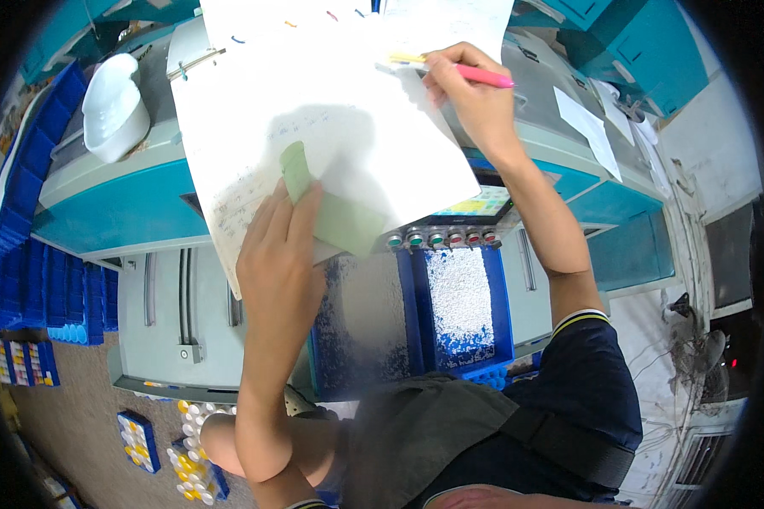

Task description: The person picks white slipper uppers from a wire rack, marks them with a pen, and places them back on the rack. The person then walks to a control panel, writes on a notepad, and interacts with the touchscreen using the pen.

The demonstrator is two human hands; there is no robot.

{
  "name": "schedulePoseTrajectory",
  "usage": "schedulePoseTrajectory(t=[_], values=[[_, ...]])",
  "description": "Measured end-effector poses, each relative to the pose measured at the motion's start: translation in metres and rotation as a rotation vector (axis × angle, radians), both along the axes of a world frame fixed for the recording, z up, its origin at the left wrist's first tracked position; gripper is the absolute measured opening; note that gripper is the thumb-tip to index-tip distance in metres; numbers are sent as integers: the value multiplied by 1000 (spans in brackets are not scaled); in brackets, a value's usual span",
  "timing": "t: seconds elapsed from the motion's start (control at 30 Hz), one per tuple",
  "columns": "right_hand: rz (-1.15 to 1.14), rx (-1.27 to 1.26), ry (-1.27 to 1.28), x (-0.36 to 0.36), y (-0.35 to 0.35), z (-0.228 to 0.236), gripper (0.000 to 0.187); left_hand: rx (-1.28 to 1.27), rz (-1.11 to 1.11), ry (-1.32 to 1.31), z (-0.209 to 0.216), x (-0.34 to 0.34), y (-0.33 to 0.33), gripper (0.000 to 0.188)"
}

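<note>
A large white sheet of paper point(229, 110) with faint handwriting spreads over the machine top in front of me, its upper part washed out by glare. My left hand point(280, 233) is at its lower left, fingers closed together on a pale green slip point(352, 222). One end of the slip curls up past my fingertips, while the rest lies flat to the right. At the upper right, my right hand point(477, 97) grips a pink pen point(484, 76). A thin yellow piece point(406, 58) extends left from those fingers over the paper; whether it belongs to the pen I cannot tell.
Below the paper is a row of push buttons point(437, 239) beside a screen point(481, 206). Blue trays point(416, 318) stand nearer me, one with white granules. A white tub point(115, 114) is at the left, near blue bins point(34, 161). Bottles with white and yellow caps point(193, 471) are low left.
</note>
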State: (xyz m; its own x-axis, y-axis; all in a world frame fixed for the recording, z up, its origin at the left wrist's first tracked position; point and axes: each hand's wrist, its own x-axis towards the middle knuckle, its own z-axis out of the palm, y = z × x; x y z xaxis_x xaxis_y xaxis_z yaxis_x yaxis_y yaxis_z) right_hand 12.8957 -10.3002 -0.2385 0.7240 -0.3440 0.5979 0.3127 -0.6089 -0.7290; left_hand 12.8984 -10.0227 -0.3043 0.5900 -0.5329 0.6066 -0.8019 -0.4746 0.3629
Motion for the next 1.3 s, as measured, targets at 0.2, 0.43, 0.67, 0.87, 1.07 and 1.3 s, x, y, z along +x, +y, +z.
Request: schedulePoseTrajectory(t=[0.2,0.43,0.67,0.87,1.07,1.3], values=[[59,28,63,-1,3,-6,18,9,14,-18,1,-1,-1,62],[81,45,105,5,8,-9,18,26,18,0,0,-1,-1,64],[26,-90,72,9,10,-10,21,27,26,-11,-3,-1,-1,66],[5,-178,61,12,9,-10,20,25,37,-33,-2,-2,-3,64],[-11,-195,81,12,13,-9,18,25,27,-36,-1,-1,-2,65],[-6,-161,90,13,13,-8,17,48,48,-27,-1,-1,-2,66]])
